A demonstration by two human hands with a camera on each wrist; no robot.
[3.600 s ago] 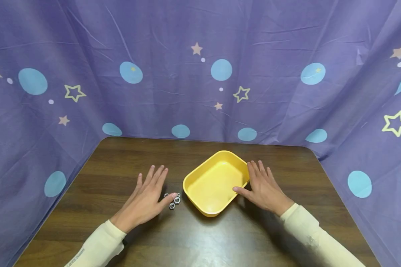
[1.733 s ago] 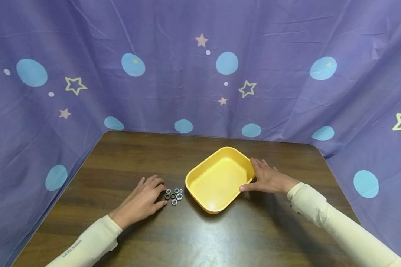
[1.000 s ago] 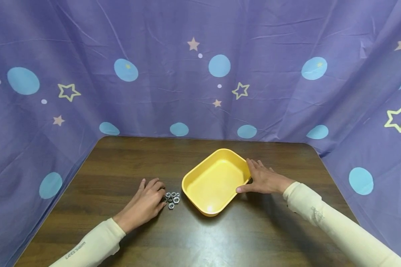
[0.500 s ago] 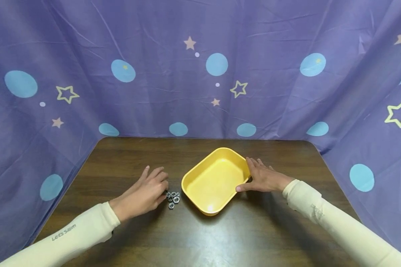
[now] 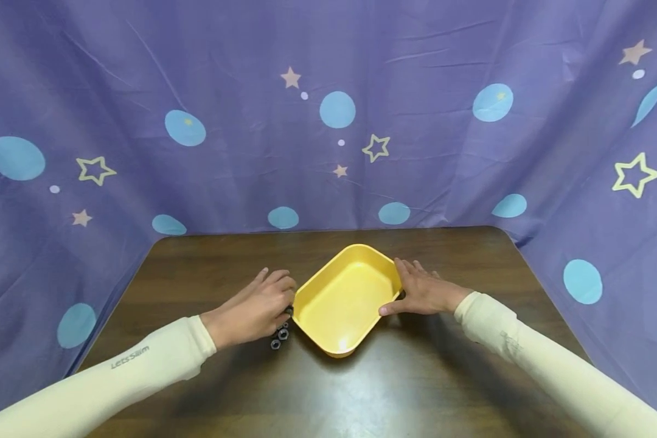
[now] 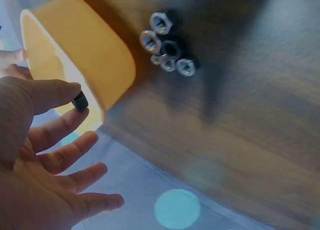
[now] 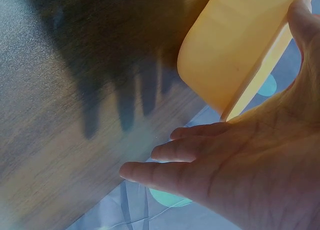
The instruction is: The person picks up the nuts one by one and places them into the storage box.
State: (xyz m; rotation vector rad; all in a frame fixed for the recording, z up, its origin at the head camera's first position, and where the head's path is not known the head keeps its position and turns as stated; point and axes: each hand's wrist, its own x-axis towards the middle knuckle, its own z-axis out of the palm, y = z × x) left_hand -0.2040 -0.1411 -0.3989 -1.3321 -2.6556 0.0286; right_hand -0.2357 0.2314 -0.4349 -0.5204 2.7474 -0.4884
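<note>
My left hand [image 5: 257, 309] is beside the left rim of a yellow plastic tub [image 5: 342, 295]. In the left wrist view, its thumb and index fingertip pinch a dark hex nut [image 6: 80, 101], held up by the tub's rim, while the other fingers spread loosely. Below that hand, several metal hex nuts [image 6: 161, 23] lie clustered on the table, partly hidden by the hand in the head view. At the tub's right end is my right hand [image 5: 424, 293], its thumb touching the rim and its fingers extended, straight in the right wrist view [image 7: 235, 160].
The brown wooden table [image 5: 416, 389] reaches back to a purple curtain [image 5: 241, 121] patterned with stars and blue ovals, which also hangs on both sides. Inside the tub, the bare yellow floor shows. Both forearms wear cream sleeves [image 5: 159, 359].
Both hands first lay spread flat. The right came to rest on the tub's rim; the left reached to the nuts, picked one up, and moved right with it to the tub's left edge.
</note>
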